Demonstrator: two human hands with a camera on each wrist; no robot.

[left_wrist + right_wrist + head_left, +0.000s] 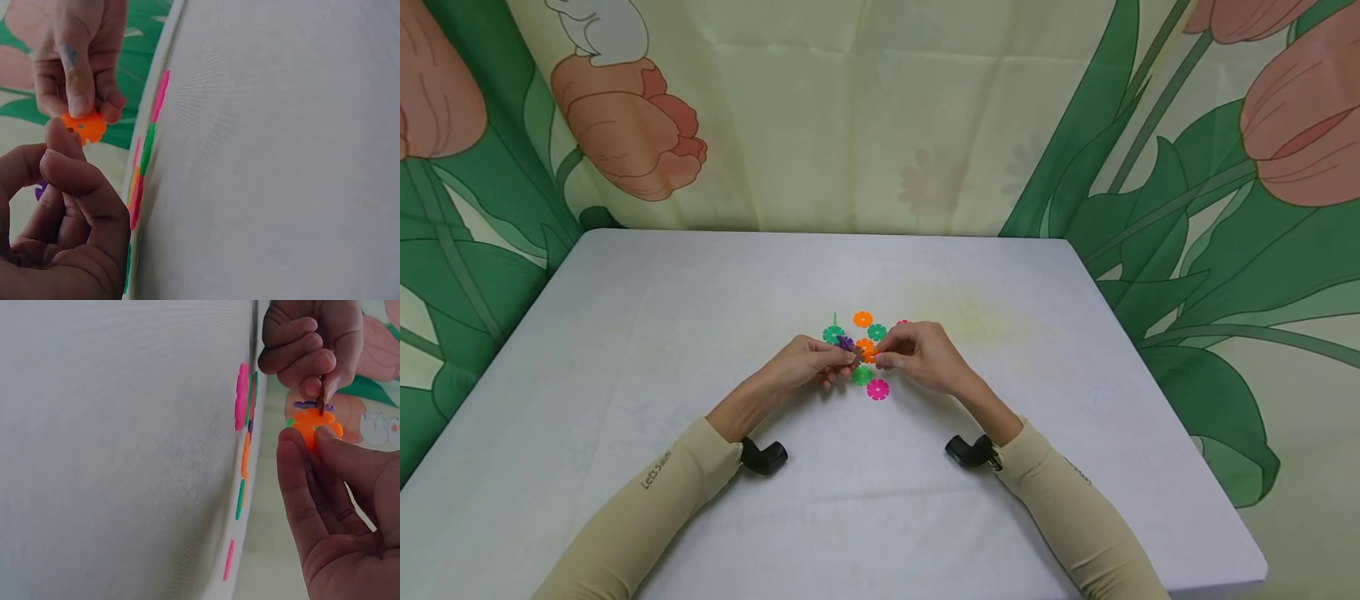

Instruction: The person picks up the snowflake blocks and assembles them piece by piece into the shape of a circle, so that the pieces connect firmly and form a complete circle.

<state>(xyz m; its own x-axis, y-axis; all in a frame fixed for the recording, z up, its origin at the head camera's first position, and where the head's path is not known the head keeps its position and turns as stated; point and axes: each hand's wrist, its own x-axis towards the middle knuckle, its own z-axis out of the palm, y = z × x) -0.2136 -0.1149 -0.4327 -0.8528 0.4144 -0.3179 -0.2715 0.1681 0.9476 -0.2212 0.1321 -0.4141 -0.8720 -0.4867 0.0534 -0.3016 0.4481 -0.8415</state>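
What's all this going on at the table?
A person is handling notched flower-shaped discs. The left hand pinches a brown disc, a purple disc beside it; the right hand pinches an orange disc close by. Whether these are joined isn't clear. More, including a pink disc, lie on the white table.

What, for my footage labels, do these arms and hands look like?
The left sleeve and right sleeve are beige, with dark lettering. A black, bent device sits by each cuff. The left hand and right hand are bare; the latter's thumb has a greyish mark.
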